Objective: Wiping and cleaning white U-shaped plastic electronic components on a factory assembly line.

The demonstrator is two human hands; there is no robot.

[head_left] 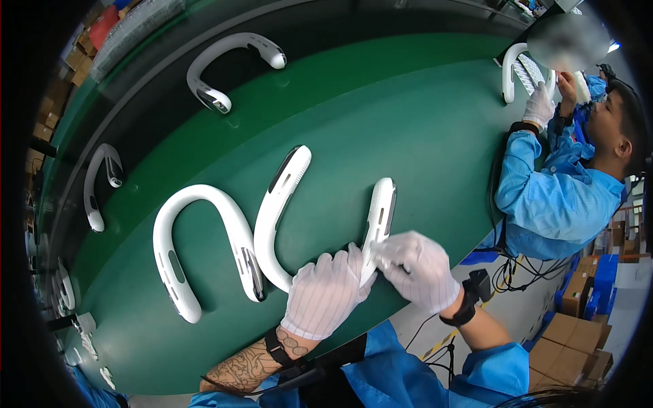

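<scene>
A white U-shaped neck fan [271, 221] lies on the green table in front of me, its curve toward me and its two ends pointing away. My left hand [323, 294], in a white striped glove, is closed around the curve and hides part of it. My right hand [420, 270], gloved too, has its fingers pinched together against the inner side of the fan's right arm. Whatever may be between those fingertips is too small to make out. Just left of this fan rests a second white neck fan [163, 234], curve away from me, its right arm close to the first one.
Beyond the green table [435, 156] runs a darker green belt [320, 85] carrying more neck fans [195, 71]. At the right a co-worker in a blue jacket [554, 197] handles another neck fan [508, 78]. Cardboard boxes [564, 340] and loose cables [524, 272] are at the lower right.
</scene>
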